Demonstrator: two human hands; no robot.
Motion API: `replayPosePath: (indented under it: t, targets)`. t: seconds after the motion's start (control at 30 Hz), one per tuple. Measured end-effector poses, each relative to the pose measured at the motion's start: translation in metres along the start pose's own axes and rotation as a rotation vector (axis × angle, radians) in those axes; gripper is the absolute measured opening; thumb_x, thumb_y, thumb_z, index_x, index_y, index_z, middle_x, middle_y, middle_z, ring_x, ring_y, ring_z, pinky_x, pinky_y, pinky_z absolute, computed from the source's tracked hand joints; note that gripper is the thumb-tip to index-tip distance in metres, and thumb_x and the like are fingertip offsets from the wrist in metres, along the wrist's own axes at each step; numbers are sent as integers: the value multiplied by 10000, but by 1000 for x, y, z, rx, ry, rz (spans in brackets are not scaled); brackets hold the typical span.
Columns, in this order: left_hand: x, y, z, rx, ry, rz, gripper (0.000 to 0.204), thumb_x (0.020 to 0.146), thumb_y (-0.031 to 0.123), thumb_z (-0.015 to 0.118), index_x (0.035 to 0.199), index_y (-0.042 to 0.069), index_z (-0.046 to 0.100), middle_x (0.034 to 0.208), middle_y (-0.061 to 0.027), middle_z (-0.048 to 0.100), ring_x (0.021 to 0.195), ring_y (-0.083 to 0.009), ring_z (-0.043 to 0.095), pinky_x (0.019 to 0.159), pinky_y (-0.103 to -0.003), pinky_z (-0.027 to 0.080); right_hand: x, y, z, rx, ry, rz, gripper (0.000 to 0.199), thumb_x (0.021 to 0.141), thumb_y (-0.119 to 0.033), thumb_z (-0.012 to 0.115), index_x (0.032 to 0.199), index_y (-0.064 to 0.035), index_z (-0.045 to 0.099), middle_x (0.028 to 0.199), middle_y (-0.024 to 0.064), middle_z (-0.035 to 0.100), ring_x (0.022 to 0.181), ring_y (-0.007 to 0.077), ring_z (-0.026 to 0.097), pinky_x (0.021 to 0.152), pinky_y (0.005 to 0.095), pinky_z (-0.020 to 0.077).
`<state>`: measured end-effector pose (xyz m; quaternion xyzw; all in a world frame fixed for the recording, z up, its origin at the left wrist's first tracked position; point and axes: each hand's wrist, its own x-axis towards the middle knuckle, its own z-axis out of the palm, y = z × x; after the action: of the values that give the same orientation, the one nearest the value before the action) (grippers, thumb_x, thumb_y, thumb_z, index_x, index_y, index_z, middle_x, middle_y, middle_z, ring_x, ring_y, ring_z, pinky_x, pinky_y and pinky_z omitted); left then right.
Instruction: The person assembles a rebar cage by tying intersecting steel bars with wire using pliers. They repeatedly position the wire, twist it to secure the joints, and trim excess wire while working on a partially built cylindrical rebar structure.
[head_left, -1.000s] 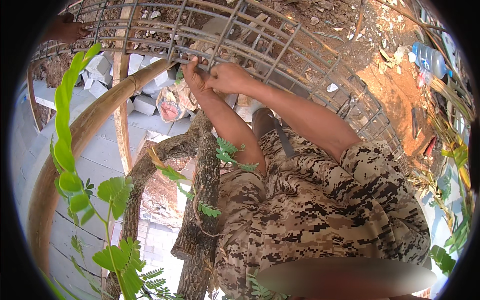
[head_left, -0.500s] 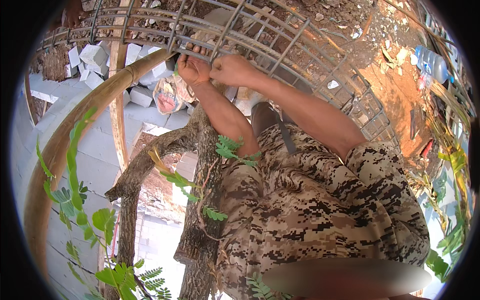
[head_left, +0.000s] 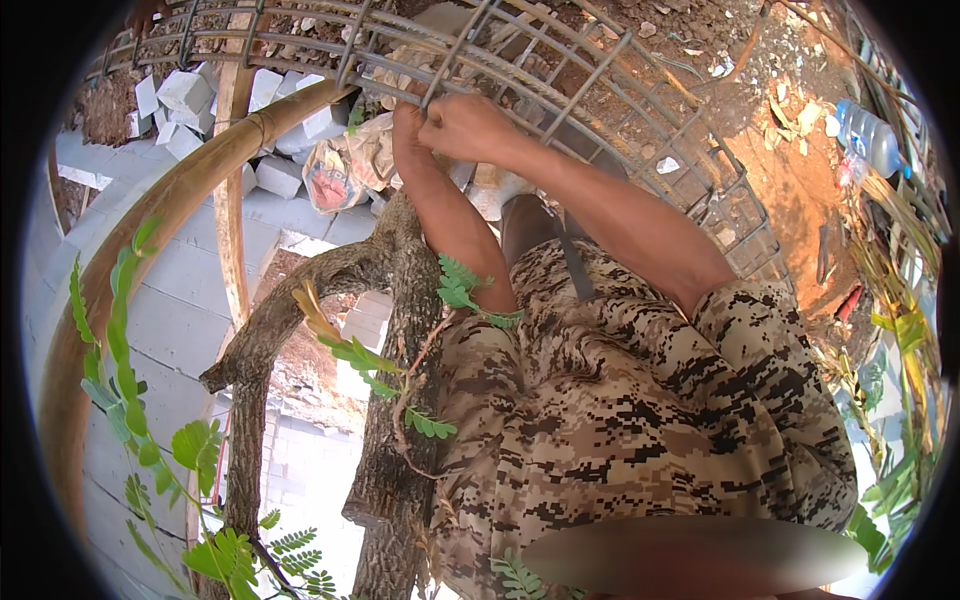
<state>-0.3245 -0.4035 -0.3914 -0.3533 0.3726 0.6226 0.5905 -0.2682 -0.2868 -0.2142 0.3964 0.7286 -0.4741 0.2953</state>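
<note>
Reddish earth (head_left: pixel 800 240) strewn with stones and dry leaves lies to the right, with a clear bottle (head_left: pixel 868 138) on it; pale blocks (head_left: pixel 186 92) and a sack (head_left: pixel 328 178) lie to the upper left. Across the top curves a metal cage (head_left: pixel 588 86), its near edge at the person's hands. Beside this edge, the right hand (head_left: pixel 468 127) has its fingers curled together; whether they pinch anything cannot be told. The left hand (head_left: pixel 408 122) is just beside it, fingers mostly hidden, their state unclear. A forked trunk (head_left: pixel 408 310) stands left of the person's patterned clothes (head_left: pixel 640 410), near a curved pole (head_left: pixel 165 215).
</note>
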Motion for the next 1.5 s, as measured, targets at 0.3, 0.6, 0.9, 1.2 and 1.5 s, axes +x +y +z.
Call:
replayPosePath:
  t: [0.3,0.6,0.9,1.2,1.5]
  targets:
    - [-26,-20,9,198,282,-64,208,944,201,610,998,0,604,859,-121,635,704,-232,622,624,-370,551,-5,14,5,10,98,-42,347,757,-328,588,820,-6,701,822,218,683,816,382,665,777,460,522]
    - [-78,-71,63,-180,309,579,233,1012,217,559,1006,-12,521,938,-99,569,802,-205,591,747,-388,556,4,21,-16,-36,-13,-15,357,811,-320,603,900,3,725,866,221,693,849,355,681,772,457,521]
    - [-134,-60,77,71,366,762,245,993,191,590,870,-18,558,865,-53,541,834,-159,567,756,-338,532,-31,12,-6,330,-39,63,297,923,-304,607,970,-47,749,626,78,626,546,153,567,533,353,458]
    - [-173,-40,73,942,496,902,242,884,149,602,1020,-22,707,1058,-153,519,949,-268,547,877,-398,454,-40,13,34,197,187,-61,274,853,-273,609,922,-46,748,767,221,673,752,358,671,685,458,518]
    - [-173,-54,65,957,327,1043,352,861,55,455,1124,-16,678,1124,-176,502,1076,-318,502,958,-417,415,-30,0,-5,-150,-103,-123,290,817,-220,590,832,44,710,807,281,660,796,441,662,727,505,527]
